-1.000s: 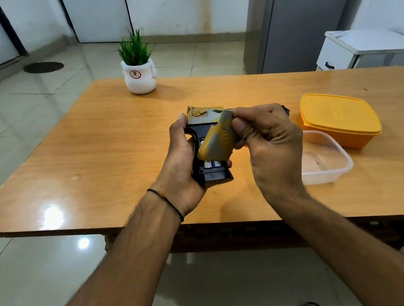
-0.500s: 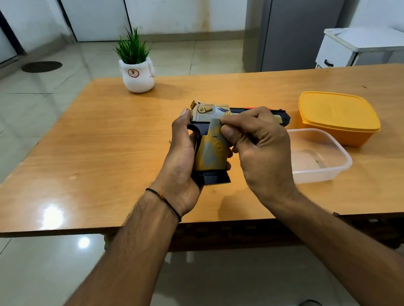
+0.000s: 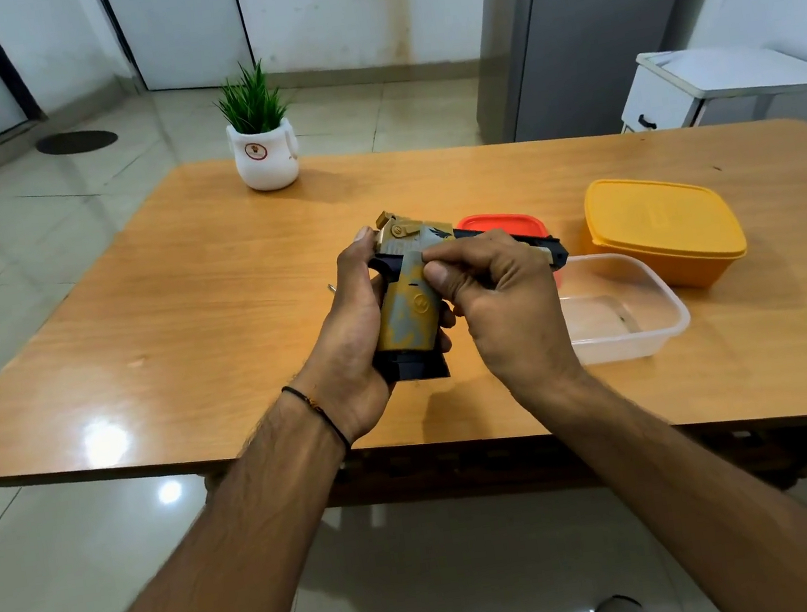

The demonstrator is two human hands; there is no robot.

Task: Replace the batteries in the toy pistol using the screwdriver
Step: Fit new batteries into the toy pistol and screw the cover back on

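The toy pistol (image 3: pixel 410 351) is black with gold and grey panels, held above the wooden table (image 3: pixel 194 304) with its grip pointing toward me and the barrel to the right. My left hand (image 3: pixel 350 329) grips the back of the pistol's handle. The gold-grey battery cover (image 3: pixel 407 313) lies flat on the handle, and my right hand (image 3: pixel 498 292) pinches its upper edge between thumb and curled fingers. The batteries are hidden under the cover. A thin metal tip (image 3: pixel 331 288) pokes out left of my left hand; I cannot tell whether it is the screwdriver.
A clear plastic container (image 3: pixel 619 306) stands open right of my hands. Behind it are a closed yellow box (image 3: pixel 660 228) and an orange-red lid (image 3: pixel 499 225). A potted plant (image 3: pixel 261 133) in a white pot sits at the table's far edge.
The cover went from tilted off the handle, with the batteries showing, to lying flat over the compartment. My right hand moved left onto the cover's top edge.
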